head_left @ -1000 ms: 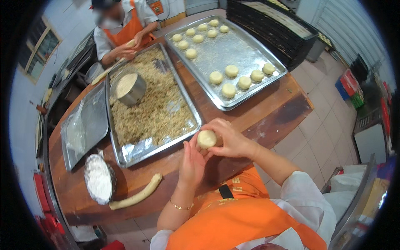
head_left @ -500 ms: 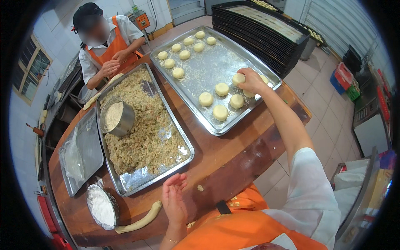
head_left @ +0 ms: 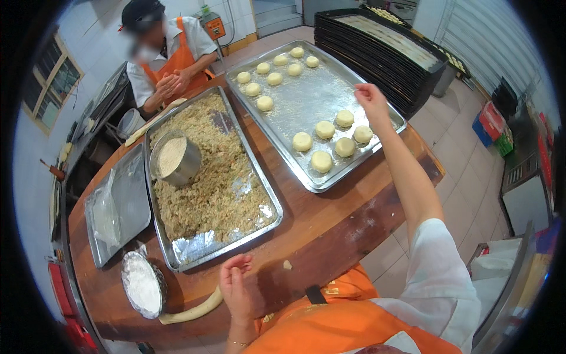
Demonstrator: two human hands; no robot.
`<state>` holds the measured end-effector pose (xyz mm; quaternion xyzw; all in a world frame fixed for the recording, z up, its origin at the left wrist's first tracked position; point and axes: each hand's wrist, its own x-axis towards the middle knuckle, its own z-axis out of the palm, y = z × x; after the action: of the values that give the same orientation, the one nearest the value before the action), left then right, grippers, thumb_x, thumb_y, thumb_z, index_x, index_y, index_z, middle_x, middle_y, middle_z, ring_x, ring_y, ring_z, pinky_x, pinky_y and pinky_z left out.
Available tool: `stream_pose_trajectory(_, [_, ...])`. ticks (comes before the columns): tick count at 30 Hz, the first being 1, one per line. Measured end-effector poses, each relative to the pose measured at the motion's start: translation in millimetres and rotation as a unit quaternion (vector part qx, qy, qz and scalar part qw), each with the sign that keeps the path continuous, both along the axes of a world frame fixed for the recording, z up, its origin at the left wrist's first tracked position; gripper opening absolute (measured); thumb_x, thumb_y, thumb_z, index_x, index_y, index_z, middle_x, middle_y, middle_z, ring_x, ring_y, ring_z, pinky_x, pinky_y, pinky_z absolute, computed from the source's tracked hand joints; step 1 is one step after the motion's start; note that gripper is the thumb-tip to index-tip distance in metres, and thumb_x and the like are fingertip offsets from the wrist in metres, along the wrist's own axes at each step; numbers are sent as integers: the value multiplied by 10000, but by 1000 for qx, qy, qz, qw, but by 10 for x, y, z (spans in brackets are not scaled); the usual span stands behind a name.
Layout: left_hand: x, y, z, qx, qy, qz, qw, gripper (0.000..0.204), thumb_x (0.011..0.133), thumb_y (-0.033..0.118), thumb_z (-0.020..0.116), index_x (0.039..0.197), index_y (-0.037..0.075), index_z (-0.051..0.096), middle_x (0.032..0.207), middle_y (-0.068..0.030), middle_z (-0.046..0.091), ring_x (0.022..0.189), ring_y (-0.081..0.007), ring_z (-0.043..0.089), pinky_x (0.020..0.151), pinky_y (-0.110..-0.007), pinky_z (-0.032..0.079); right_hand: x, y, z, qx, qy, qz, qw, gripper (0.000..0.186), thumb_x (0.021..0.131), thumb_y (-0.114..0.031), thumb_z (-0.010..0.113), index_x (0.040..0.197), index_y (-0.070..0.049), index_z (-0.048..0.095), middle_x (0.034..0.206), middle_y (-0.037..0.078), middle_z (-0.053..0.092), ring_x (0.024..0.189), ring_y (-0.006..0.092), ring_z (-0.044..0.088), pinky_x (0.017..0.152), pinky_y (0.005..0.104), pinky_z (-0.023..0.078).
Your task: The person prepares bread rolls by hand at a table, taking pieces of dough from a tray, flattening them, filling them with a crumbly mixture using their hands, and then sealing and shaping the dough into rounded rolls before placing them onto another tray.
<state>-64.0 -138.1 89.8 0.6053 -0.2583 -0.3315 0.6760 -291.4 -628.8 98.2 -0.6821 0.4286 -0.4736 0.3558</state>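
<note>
Over the right side of a large metal tray [head_left: 271, 137], my right hand [head_left: 372, 105] is raised with loosely bent fingers. Nothing shows in it; its underside is hidden. Below and left of it sit several flattened dough rounds, the closest being one dough round [head_left: 362, 134] and another dough round [head_left: 344, 118]. My left hand [head_left: 237, 292] is open and empty, fingers up, at the table's near edge. Beside it lies a long dough roll [head_left: 197, 309], its right end behind the hand.
A tray [head_left: 276, 219] of crumbly filling holds a metal pot [head_left: 190, 167] of pale grains. White powder fills a bowl [head_left: 160, 283] on the left, near a smaller tray [head_left: 121, 239]. Across the wooden table [head_left: 312, 218], a co-worker [head_left: 183, 53] has both hands together. Black trays [head_left: 377, 65] stand stacked behind.
My right hand has let go of a dough round and lifted away to the upper right. My left hand has shifted slightly left. The co-worker's hands have come together.
</note>
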Motion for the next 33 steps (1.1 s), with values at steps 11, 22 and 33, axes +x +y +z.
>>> stream_pose_trajectory(11, [407,1355,-277,332,-517,48,787,562,815,102,757,1338,36,561,1231,-178,558,1228,-377,485,1097,-480,320,920,3147,-82,13,90,388,917,95,918,-42,659,995,-22,710,950,54,702,873,141,660,754,278,525])
stream_pose_trajectory(22, [764,1580,-627,189,-524,55,829,323,776,11,751,1053,51,590,986,-111,586,999,-311,573,1022,-460,339,2381,4486,-385,-157,263,587,749,428,814,-211,780,1157,-7,628,971,226,685,932,395,661,840,455,526])
stream_pose_trajectory(33, [737,1547,-819,182,-611,65,768,261,807,6,624,1061,35,570,967,-111,589,970,-290,581,1033,-453,344,2393,4730,-413,-143,331,597,717,242,893,-242,660,933,-3,666,838,277,670,799,426,666,687,497,521])
